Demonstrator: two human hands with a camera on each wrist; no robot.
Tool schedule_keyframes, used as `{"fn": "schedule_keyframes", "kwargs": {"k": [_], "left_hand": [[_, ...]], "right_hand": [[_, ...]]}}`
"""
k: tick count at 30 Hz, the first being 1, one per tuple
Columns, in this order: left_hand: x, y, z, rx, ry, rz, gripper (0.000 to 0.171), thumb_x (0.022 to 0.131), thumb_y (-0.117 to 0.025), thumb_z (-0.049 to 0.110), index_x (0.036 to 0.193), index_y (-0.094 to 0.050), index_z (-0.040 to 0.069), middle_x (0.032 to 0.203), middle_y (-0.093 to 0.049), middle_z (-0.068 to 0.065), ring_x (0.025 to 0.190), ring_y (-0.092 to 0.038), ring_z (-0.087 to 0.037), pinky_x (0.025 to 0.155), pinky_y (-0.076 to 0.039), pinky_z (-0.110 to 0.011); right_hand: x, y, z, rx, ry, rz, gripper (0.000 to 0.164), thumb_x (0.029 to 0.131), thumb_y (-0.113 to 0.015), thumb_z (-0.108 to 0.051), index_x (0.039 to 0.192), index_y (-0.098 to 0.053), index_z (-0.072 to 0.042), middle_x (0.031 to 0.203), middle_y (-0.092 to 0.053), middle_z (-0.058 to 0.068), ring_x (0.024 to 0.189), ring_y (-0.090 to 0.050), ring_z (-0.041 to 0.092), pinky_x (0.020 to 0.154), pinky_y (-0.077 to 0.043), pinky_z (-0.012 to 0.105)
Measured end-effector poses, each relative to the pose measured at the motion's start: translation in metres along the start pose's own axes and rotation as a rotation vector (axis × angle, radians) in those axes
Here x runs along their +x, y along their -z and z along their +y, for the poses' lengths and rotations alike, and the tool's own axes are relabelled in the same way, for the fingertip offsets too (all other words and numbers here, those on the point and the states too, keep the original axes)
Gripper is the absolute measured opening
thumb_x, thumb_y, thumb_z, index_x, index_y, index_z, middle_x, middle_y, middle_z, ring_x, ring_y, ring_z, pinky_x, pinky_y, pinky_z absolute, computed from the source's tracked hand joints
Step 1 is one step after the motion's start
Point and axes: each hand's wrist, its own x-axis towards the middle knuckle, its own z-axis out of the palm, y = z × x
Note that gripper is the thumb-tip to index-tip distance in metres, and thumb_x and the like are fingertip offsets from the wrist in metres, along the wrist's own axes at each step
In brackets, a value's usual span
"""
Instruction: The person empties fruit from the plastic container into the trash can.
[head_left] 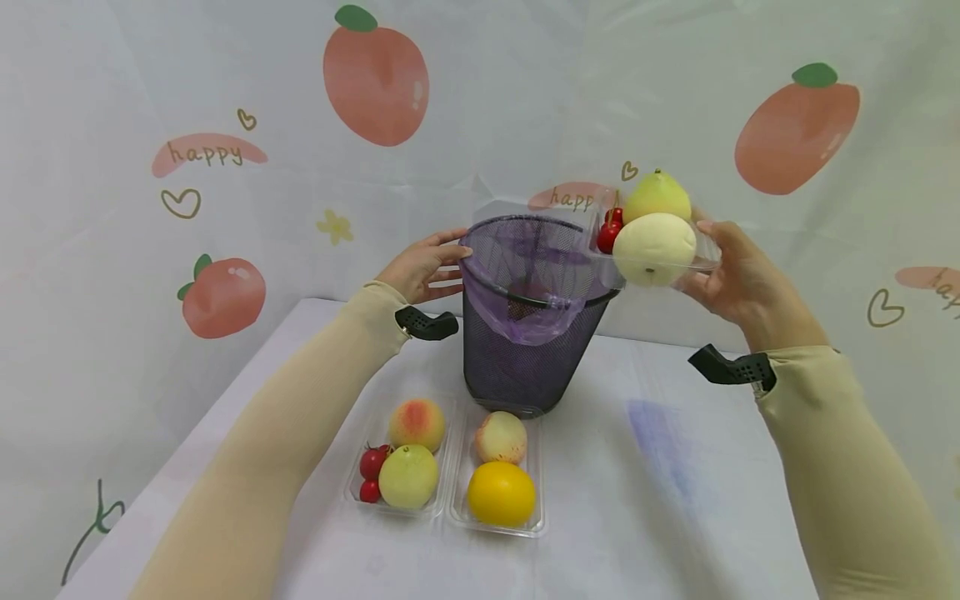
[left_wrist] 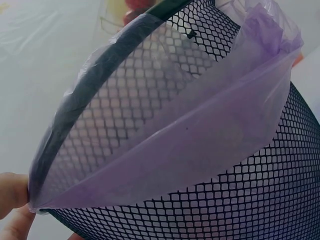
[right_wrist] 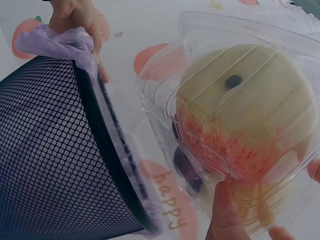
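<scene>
At the back stands a black mesh waste bin (head_left: 517, 367), leaning to the right, with a purple bag (head_left: 536, 327) folded over its rim. My left hand (head_left: 423, 267) grips the bin's rim on the left side; its fingertips (left_wrist: 14, 192) lie against the bagged edge. To the right of the bin, my right hand (head_left: 731, 271) holds a clear plastic tray (right_wrist: 200, 30) up at rim height, tilted towards the mouth. In that tray are a yellow pear (head_left: 660, 196), a pale round fruit (right_wrist: 240, 95) with a red blush, and small red fruits (head_left: 609, 237).
Two more clear trays lie on the white table before the bin. The left tray (head_left: 356, 496) holds a peach (head_left: 417, 425), a green-yellow pear (head_left: 408, 477) and red fruits; the right tray (head_left: 540, 527) holds a pale peach (head_left: 501, 437) and a yellow fruit (head_left: 502, 495). A fruit-printed cloth hangs behind.
</scene>
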Motion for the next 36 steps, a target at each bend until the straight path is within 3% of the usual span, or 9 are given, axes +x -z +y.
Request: {"fn": "schedule_keyframes", "kwargs": {"k": [5,23,26,30,36], "left_hand": [[-0.001,0.0,0.0,-0.003,-0.001,-0.001,0.049,0.095,-0.064,0.019,0.14,-0.05,0.034,0.118,-0.055,-0.001,0.11,-0.056,-0.021,0.103,-0.046,-0.039],[0.0,0.001,-0.001,0.011,-0.003,-0.007,0.05,0.095,-0.063,0.019,0.14,-0.049,0.035,0.119,-0.055,-0.001,0.113,-0.056,-0.021,0.103,-0.046,-0.039],[0.0,0.001,-0.001,0.012,-0.002,-0.001,0.049,0.095,-0.064,0.019,0.139,-0.05,0.034,0.119,-0.055,-0.001,0.111,-0.056,-0.021,0.103,-0.046,-0.039],[0.0,0.001,-0.001,0.015,-0.004,0.005,0.049,0.094,-0.064,0.019,0.139,-0.05,0.034,0.118,-0.055,-0.001,0.11,-0.057,-0.02,0.103,-0.047,-0.039],[0.0,0.001,-0.001,0.01,-0.004,0.004,0.048,0.094,-0.064,0.018,0.138,-0.051,0.033,0.117,-0.056,-0.001,0.11,-0.057,-0.021,0.103,-0.046,-0.039]], "right_hand": [[0.008,-0.004,-0.001,0.007,0.001,0.037,0.035,0.093,-0.061,-0.022,0.126,-0.063,-0.036,0.136,-0.022,0.008,0.101,-0.063,0.022,0.082,-0.058,0.033],[0.026,-0.024,-0.001,-0.13,-0.014,0.147,0.061,0.091,-0.066,-0.028,0.142,-0.038,-0.046,0.134,-0.025,0.004,0.091,-0.063,0.023,0.076,-0.059,0.03],[0.028,-0.028,0.0,-0.173,-0.008,0.164,0.065,0.09,-0.068,-0.03,0.144,-0.035,-0.047,0.14,-0.022,0.004,0.102,-0.058,0.025,0.077,-0.059,0.03],[0.032,-0.032,0.002,-0.227,-0.003,0.167,0.069,0.09,-0.067,-0.033,0.146,-0.03,-0.047,0.148,-0.018,0.004,0.124,-0.041,0.03,0.079,-0.058,0.029],[0.035,-0.036,0.005,-0.284,0.001,0.171,0.07,0.092,-0.063,-0.034,0.148,-0.024,-0.049,0.156,-0.012,0.009,0.126,-0.038,0.034,0.075,-0.059,0.028]]}}
